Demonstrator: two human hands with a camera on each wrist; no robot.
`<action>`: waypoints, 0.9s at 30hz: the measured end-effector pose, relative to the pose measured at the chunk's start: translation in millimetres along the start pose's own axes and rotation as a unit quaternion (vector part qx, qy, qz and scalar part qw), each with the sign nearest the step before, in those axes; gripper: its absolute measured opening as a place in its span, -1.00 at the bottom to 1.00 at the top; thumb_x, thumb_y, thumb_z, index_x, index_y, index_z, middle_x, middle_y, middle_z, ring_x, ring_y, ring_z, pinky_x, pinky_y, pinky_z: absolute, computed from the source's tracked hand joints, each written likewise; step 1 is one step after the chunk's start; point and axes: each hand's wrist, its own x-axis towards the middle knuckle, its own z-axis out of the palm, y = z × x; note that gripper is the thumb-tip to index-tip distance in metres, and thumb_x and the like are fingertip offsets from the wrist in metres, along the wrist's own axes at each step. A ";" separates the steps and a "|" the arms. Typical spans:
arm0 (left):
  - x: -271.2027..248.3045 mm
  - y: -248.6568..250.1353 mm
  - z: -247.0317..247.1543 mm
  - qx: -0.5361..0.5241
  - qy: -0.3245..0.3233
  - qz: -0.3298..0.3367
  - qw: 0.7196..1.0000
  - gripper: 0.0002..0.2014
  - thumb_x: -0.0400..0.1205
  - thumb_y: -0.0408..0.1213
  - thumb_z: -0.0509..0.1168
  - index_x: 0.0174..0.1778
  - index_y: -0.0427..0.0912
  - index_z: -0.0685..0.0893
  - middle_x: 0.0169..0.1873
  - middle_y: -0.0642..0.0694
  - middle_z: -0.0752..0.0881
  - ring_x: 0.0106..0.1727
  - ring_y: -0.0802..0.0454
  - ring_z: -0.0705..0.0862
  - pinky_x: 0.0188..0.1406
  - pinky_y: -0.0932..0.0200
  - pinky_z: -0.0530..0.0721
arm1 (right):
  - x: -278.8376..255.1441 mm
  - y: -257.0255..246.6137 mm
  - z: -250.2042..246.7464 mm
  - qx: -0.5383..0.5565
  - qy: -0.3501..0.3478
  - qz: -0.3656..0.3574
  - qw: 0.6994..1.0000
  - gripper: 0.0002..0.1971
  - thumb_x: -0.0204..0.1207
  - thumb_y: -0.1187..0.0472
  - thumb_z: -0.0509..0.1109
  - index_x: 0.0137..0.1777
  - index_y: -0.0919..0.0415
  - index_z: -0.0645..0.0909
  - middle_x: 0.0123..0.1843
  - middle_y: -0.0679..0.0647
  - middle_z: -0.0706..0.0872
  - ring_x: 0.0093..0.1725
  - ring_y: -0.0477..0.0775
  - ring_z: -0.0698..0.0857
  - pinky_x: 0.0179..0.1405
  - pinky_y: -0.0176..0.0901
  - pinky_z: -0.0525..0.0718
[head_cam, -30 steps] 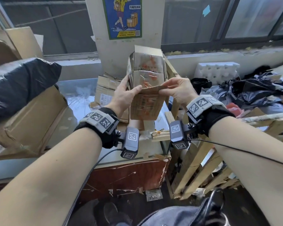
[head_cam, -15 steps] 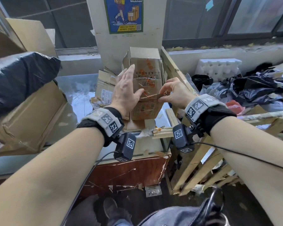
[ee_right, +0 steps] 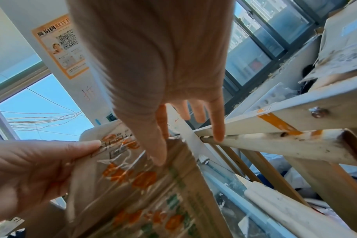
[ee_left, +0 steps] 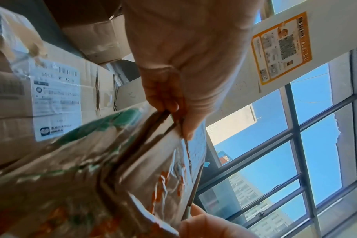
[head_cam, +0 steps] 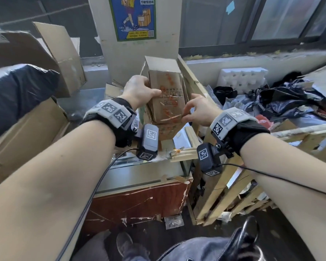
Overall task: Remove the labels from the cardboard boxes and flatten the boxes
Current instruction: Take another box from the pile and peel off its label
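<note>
You've got the small cardboard box (head_cam: 166,98) up in the centre of the frame, held in the air above the glass-topped counter (head_cam: 145,166). Your left hand (head_cam: 139,91) grips its left edge, thumb across the printed face and fingers curled behind. Your right hand (head_cam: 198,110) pinches the lower right edge between thumb and forefinger, the other fingers spread loose. The box looks half collapsed: the front panel is creased, the top flap stands up, the sides are folding in, but it isn't flat yet. Clear tape (ee_right: 120,162) wrinkles over the orange print; I can't tell whether a label was on this one or has come off. There's plenty left, by the look of it. In the left wrist view, at the left of the frame, another box (ee_left: 57,90) carries a white shipping label (ee_left: 55,103), untouched. More cartons (head_cam: 26,125) stand unflattened at the left of the head view
</note>
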 end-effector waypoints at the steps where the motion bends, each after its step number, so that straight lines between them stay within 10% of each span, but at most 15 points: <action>1: 0.1 -0.2 0.4 0.003 0.000 -0.008 1.000 -0.69 0.46 -0.11 0.54 0.02 -0.20 0.77 -0.04 -0.11 0.80 0.04 -0.05 0.75 0.16 -0.05 0.72 | 0.1 0.1 -2.3 0.000 -0.003 0.011 1.000 -0.86 0.44 0.18 0.51 -0.07 0.23 0.74 0.26 0.16 0.59 0.25 0.03 0.59 -0.02 -0.24 0.53; 3: -1.2 0.1 3.7 0.021 0.027 -0.014 0.999 -0.74 0.46 -0.05 0.51 -0.05 -0.14 0.79 -0.07 -0.09 0.80 0.03 -0.07 0.75 0.15 -0.04 0.71 | 0.6 -4.4 -6.0 0.044 -0.013 0.044 0.998 -0.74 0.43 0.02 0.51 -0.19 0.25 0.73 -0.18 0.04 0.70 -0.31 -0.14 0.60 -0.49 -0.36 0.47; 5: -5.1 2.3 8.3 0.041 0.070 -0.013 0.997 -0.74 0.45 0.00 0.50 -0.08 -0.09 0.80 -0.08 -0.07 0.81 0.04 -0.08 0.74 0.14 -0.02 0.69 | 5.3 -9.9 -5.6 0.066 0.004 0.077 0.995 -0.57 0.41 -0.19 0.47 -0.38 0.19 0.63 -0.42 -0.03 0.63 -0.45 -0.14 0.55 -0.58 -0.32 0.41; 16: -26.3 13.4 14.8 -0.033 0.174 0.059 0.982 -0.77 0.54 -0.14 0.47 -0.05 -0.23 0.69 -0.05 -0.10 0.77 0.01 -0.07 0.70 0.05 0.06 0.64 | 35.0 -16.5 0.3 0.139 0.124 0.176 0.967 -0.66 0.05 0.09 0.65 -0.22 0.18 0.66 -0.15 0.05 0.75 -0.13 0.10 0.74 -0.05 0.02 0.77; 20: -27.2 -3.1 14.4 -0.082 0.154 0.014 0.985 -0.73 0.51 -0.14 0.48 0.01 -0.23 0.72 -0.04 -0.10 0.78 0.02 -0.08 0.72 0.10 -0.01 0.69 | 29.0 -15.4 8.4 0.218 0.116 0.162 0.955 -0.84 0.27 0.20 0.63 -0.33 0.12 0.67 -0.20 0.09 0.71 -0.30 -0.06 0.62 -0.29 -0.36 0.65; 23: -22.7 -19.9 14.8 -0.115 0.117 -0.068 0.984 -0.64 0.32 0.02 0.51 -0.10 -0.14 0.72 -0.05 -0.16 0.79 0.00 -0.16 0.76 0.04 -0.10 0.75 | 21.1 -19.0 20.0 0.074 0.198 0.113 0.971 -0.88 0.36 0.13 0.59 -0.30 0.04 0.69 0.26 0.07 0.51 0.28 0.09 0.46 0.17 -0.15 0.52; 27: -21.8 -30.9 11.8 -0.156 0.109 -0.114 0.975 -0.55 0.26 0.09 0.55 -0.10 -0.17 0.74 -0.08 -0.14 0.80 -0.04 -0.12 0.78 0.04 -0.09 0.76 | 21.6 -25.6 23.2 -0.090 0.246 -0.029 0.965 -0.92 0.48 0.23 0.47 -0.12 0.25 0.69 0.23 0.12 0.41 0.22 0.17 0.40 0.15 -0.09 0.46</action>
